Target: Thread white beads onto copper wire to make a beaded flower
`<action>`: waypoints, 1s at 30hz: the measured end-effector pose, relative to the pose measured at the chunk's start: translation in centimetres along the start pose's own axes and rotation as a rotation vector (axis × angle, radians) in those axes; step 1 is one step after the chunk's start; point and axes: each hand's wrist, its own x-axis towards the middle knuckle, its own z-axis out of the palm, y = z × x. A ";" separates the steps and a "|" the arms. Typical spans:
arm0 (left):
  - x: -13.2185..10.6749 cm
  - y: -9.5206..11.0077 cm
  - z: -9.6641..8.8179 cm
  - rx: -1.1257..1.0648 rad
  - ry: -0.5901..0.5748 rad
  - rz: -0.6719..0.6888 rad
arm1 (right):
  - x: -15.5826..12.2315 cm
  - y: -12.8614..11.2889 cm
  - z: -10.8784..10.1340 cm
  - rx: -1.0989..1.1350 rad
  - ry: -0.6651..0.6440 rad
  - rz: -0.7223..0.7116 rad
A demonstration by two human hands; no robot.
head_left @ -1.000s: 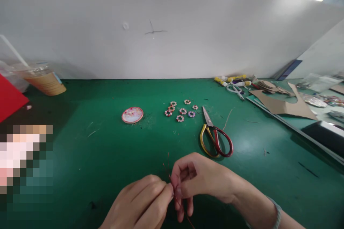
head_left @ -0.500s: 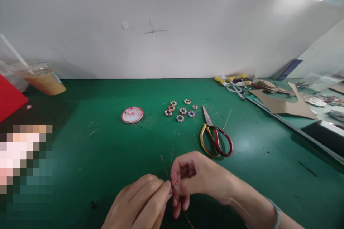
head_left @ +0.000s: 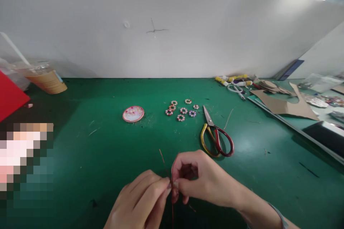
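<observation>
My left hand (head_left: 143, 198) and my right hand (head_left: 195, 175) meet fingertip to fingertip at the bottom middle. Both are closed in a pinch on a thin reddish-brown cord (head_left: 162, 157). One end of it sticks up above the fingers, and another strand hangs down below them. Whatever lies right between the fingertips is hidden. Beyond my right hand lie scissors (head_left: 211, 125) with one yellow and one dark red handle, blades pointing away. Several small beaded rings (head_left: 183, 110) sit in a loose cluster behind, left of the scissors.
A round red-rimmed disc (head_left: 133, 113) lies left of the rings. Far left stands a drink cup with a straw (head_left: 47, 80) beside a red sheet (head_left: 12, 96). On the right are yellow-and-white markers (head_left: 221, 81), cut cardboard (head_left: 285, 103) and a dark device (head_left: 325, 137). A white wall (head_left: 172, 53) closes off the back.
The upper cord strands have shifted: one now runs along my right index finger. A strand below now hangs straighter down. Both hands stay together in nearly the same place.
</observation>
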 end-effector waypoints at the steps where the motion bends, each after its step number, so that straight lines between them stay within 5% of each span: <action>1: 0.1 0.2 0.0 -0.054 -0.016 -0.065 | -0.1 -0.1 0.1 -0.093 0.030 -0.029; 7: 1.4 1.0 -0.3 -0.357 -0.250 -0.650 | -1.0 -1.4 0.1 -0.640 0.112 -0.249; 12: 2.1 1.4 -0.4 -0.808 -0.415 -1.075 | -1.4 -2.0 -0.4 -0.745 0.009 -0.332; 17: 2.3 1.4 -0.7 -1.282 -0.401 -1.400 | -1.7 -2.2 -0.3 -0.778 -0.063 -0.404; 20: 2.6 1.2 -0.7 -1.465 -0.438 -1.505 | -1.8 -2.4 -0.2 -0.771 -0.060 -0.365; 26: 2.6 1.2 -0.6 -1.423 -0.351 -1.407 | -1.6 -2.7 -1.2 -0.483 -0.086 -0.020; 30: 2.2 1.3 -0.5 -1.385 -0.361 -1.387 | -1.4 -2.8 -1.6 -0.476 -0.111 -0.020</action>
